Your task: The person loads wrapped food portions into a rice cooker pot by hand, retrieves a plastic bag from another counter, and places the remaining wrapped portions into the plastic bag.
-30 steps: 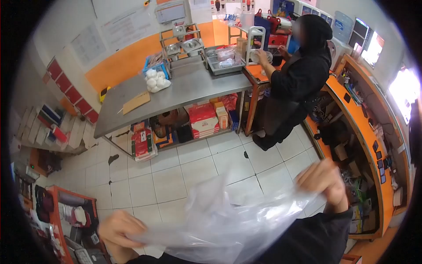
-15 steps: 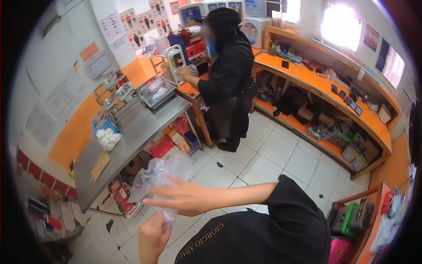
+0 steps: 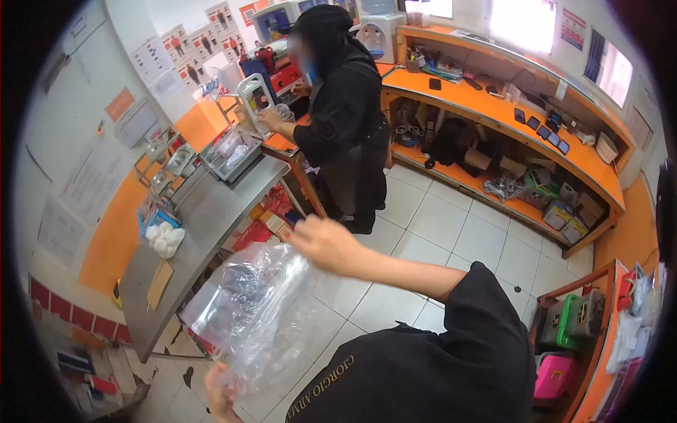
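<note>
A clear plastic bag (image 3: 254, 310) hangs stretched between my two hands, crinkled and see-through. My left hand (image 3: 221, 388), low on the left, is closed on the bag's lower edge. Higher up, my right hand (image 3: 324, 243) is closed in a fist at the bag's upper right corner. The bag looks flat, with nothing visible inside. It is held over the tiled floor, in front of the metal table (image 3: 233, 194).
A co-worker in black (image 3: 345, 127) stands at the far end of the metal table, handling clear cups (image 3: 282, 113). White bundles (image 3: 166, 240) and a brown board (image 3: 160, 285) lie on that table. An orange counter (image 3: 486, 106) holds several phones. A pink box (image 3: 555, 375) sits on the right shelf.
My hands have moved apart, right hand upward and left hand down and left. The bunched bag is now spread out between them. The view has shifted slightly.
</note>
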A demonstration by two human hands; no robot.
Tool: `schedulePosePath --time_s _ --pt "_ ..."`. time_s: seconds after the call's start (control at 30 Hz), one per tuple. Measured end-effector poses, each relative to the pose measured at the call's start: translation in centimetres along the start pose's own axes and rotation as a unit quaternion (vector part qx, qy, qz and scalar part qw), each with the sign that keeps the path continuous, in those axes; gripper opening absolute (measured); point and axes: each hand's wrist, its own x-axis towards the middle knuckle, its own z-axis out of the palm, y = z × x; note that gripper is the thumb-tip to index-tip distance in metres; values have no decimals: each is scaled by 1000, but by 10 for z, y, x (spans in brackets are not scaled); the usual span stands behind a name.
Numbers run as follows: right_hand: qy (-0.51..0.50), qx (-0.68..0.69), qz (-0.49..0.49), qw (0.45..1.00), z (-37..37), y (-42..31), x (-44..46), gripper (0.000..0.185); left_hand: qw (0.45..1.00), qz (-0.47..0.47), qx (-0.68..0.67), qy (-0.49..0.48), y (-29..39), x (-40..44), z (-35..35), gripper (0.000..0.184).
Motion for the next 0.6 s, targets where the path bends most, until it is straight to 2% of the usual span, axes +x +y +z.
schedulePosePath --time_s 0.03,0.07,0.1,0.13,0.17,0.2,0.23,0.3,0.33,0.37,0.4,0.43,0.47,0.5,0.53,0.57,0.6 --pt "13 -31 47 998 -6 10 2 17 1000 0 3 -10 7 1 17 26" --pt "17 -39 53 998 -6 14 0 17 998 -2 14 -55 12 3 38 31" --pt "57 65 104 991 -6 18 1 16 995 -4 25 -100 16 7 51 36" --pt "98 170 151 969 -7 21 2 16 997 -3 81 -22 1 11 34 31" --pt "23 316 217 923 -10 20 0 16 996 0 85 -27 -2 21 31 31" --pt "-13 432 209 877 -5 16 1 14 953 50 276 112 5 34 36 32" --pt "-51 541 195 816 -2 10 0 13 853 98 449 247 7 42 40 33" --pt "-186 622 151 746 -12 -18 -4 17 775 200 503 325 6 50 7 27" --pt "-288 637 138 702 -24 -31 -6 18 775 201 504 323 11 51 -5 27" --pt "-387 643 124 649 -34 -40 -8 20 724 263 497 399 19 51 -15 22" --pt "-384 643 125 651 -39 -41 -11 20 664 322 484 471 26 51 -19 17" --pt "-404 568 66 714 -42 -42 -13 21 664 323 485 468 30 52 -21 17" --pt "-419 486 6 767 -44 -42 -14 22 751 338 371 429 34 53 -21 14" --pt "-367 397 29 841 -41 -34 -17 24 821 345 249 381 38 54 -21 11" --pt "-309 301 53 901 -32 -20 -21 25 822 346 250 378 36 49 -21 11" --pt "-211 243 121 939 -17 -3 -24 27 925 242 156 248 29 38 -21 19" --pt "-148 204 224 941 -21 11 -18 24 985 125 56 107 24 30 -16 31"
